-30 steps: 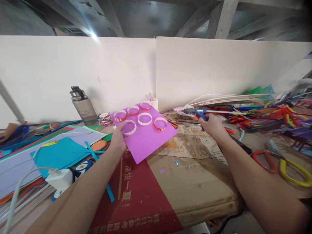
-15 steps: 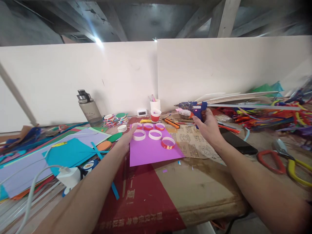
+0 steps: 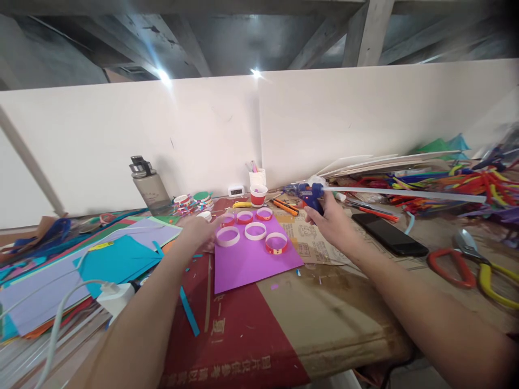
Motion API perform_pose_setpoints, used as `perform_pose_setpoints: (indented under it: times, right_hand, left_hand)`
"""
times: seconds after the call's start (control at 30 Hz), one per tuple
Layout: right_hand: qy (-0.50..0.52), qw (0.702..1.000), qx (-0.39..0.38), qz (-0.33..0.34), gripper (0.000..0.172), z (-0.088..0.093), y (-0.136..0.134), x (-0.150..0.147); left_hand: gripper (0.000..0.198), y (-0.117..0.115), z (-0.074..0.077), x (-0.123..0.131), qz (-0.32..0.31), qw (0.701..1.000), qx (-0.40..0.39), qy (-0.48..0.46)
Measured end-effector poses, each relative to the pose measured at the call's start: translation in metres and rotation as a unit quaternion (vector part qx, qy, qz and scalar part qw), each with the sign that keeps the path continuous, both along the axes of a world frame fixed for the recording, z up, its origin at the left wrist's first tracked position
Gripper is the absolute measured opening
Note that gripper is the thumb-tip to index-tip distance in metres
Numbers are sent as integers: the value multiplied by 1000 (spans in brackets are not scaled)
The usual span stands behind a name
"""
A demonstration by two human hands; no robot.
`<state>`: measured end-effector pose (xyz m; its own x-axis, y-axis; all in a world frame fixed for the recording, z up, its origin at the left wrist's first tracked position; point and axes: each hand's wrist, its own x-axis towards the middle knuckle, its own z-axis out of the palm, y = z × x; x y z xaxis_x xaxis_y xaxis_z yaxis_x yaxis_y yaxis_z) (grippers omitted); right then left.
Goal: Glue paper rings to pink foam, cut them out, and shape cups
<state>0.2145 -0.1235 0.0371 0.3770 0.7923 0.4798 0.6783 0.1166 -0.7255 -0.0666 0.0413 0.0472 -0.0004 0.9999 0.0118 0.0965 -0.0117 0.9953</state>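
A purple paper sheet [image 3: 253, 262] lies flat on the table with several paper rings [image 3: 255, 230] standing on it, some white, some red. My left hand [image 3: 198, 231] rests at the sheet's left edge beside a white ring [image 3: 227, 236]; its fingers are blurred. My right hand [image 3: 330, 219] is closed round the grip of a blue glue gun [image 3: 306, 190], held just right of the sheet with its nozzle pointing left. A long clear glue stick [image 3: 405, 193] sticks out behind the gun.
A grey water bottle [image 3: 148, 183] stands at the back left, paper cups [image 3: 258, 194] behind the sheet. Coloured paper sheets [image 3: 101, 259] and a white charger [image 3: 115, 296] lie left. A black phone [image 3: 389, 235], scissors [image 3: 470, 262] and coloured strips [image 3: 466, 186] lie right.
The purple sheet, lifted and tilted a second ago, now lies flat on the table. My right hand has brought the glue gun left, closer to the rings.
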Motion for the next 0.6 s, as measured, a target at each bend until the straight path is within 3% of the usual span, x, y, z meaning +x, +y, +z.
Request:
perform_pose_setpoints:
  times: [0.1, 0.2, 0.27, 0.4, 0.6]
  right_hand:
    - [-54, 998, -22, -9, 32, 0, -1, -8]
    - [-133, 989, -52, -43, 30, -1, -2, -14]
    - [-171, 984, -39, -33, 30, -1, -1, -17]
    - [-204, 978, 23, 20, 34, -6, 1, -17]
    - [-271, 960, 68, 32, 35, -19, 9, -6]
  left_hand:
    - [33, -13, 16, 4, 41, 986, 120, 112]
    - [12, -38, 26, 24, -39, 947, 255, 192]
    - [5, -57, 30, 40, -86, 919, 341, 179]
    - [16, -94, 34, 67, -178, 850, 454, 197]
    - [36, -130, 38, 89, -241, 725, 597, 246]
